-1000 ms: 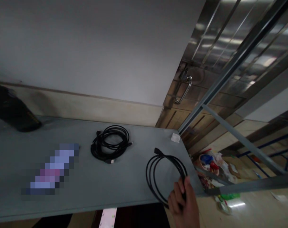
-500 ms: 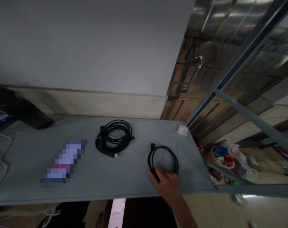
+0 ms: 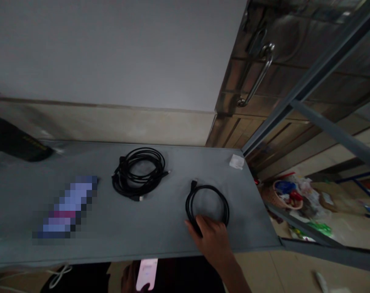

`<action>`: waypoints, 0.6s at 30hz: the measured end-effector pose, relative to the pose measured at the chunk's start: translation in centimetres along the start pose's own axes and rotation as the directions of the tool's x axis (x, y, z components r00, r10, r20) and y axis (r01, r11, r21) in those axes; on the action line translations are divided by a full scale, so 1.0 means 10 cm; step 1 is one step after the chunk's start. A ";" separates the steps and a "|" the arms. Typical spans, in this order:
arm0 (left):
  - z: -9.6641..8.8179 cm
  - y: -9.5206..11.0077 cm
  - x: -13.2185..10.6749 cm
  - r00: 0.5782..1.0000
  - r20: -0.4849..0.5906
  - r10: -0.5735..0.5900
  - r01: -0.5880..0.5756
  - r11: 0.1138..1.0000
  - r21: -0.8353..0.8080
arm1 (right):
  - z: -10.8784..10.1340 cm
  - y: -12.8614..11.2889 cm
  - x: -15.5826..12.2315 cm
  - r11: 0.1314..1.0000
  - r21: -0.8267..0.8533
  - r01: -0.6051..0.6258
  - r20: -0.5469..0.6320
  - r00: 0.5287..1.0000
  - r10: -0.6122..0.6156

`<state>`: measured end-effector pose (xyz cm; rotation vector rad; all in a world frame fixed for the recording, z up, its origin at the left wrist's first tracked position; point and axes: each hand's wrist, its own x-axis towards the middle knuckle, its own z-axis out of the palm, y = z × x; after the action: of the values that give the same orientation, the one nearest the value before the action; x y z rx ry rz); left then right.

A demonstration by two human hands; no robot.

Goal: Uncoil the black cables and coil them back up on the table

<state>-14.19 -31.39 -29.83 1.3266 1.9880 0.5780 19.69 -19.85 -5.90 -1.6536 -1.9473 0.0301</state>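
Note:
My right hand (image 3: 211,239) is closed on the near side of a single black coiled cable (image 3: 226,206), which lies on the grey table (image 3: 169,228). The fingers cover part of the loop, and its dark connector (image 3: 193,185) points away at the far left of the coil. Below the table edge, my left hand (image 3: 129,277), dim and partly out of frame, holds a phone with a lit pinkish screen (image 3: 148,272); a thumb lies over its lower part. Further left rests a larger bundle of black cables (image 3: 138,188) with several plug ends, touched by neither hand.
A pixelated phone-like device (image 3: 67,207) lies on the left of the table, with a dark bottle-shaped object (image 3: 20,140) behind it. A small white piece (image 3: 236,161) sits near the far right corner. Grey metal frame bars (image 3: 294,99) rise at right, beyond them a basket (image 3: 274,195).
The view has shifted slightly, moving the table items leftward in the picture. My right hand stays on the coiled cable. My left thumb now shows on the phone, which sits a little lower.

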 end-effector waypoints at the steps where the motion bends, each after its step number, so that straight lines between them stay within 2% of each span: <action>1: -0.01 0.07 -0.01 1.000 -0.004 0.002 -0.002 1.000 0.009 | 0.00 0.00 0.00 1.000 -0.003 -0.001 0.003 1.000 0.001; 7: 0.00 0.42 -0.03 1.000 -0.017 0.026 -0.026 0.999 0.031 | -0.03 0.00 0.00 0.999 -0.047 0.020 0.057 0.998 -0.018; 12: 0.03 0.57 -0.06 0.998 -0.058 -0.025 0.028 0.998 0.053 | -0.05 0.00 0.00 1.000 0.001 0.001 0.067 0.998 -0.001; 18: 0.07 0.69 -0.02 0.993 -0.049 -0.111 0.113 0.993 0.046 | -0.01 0.02 -0.02 0.999 -0.040 0.014 0.048 0.999 -0.012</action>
<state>-9.31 -28.97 -25.59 1.2313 2.1113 0.5153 19.89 -20.02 -6.00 -1.6802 -2.0058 0.0260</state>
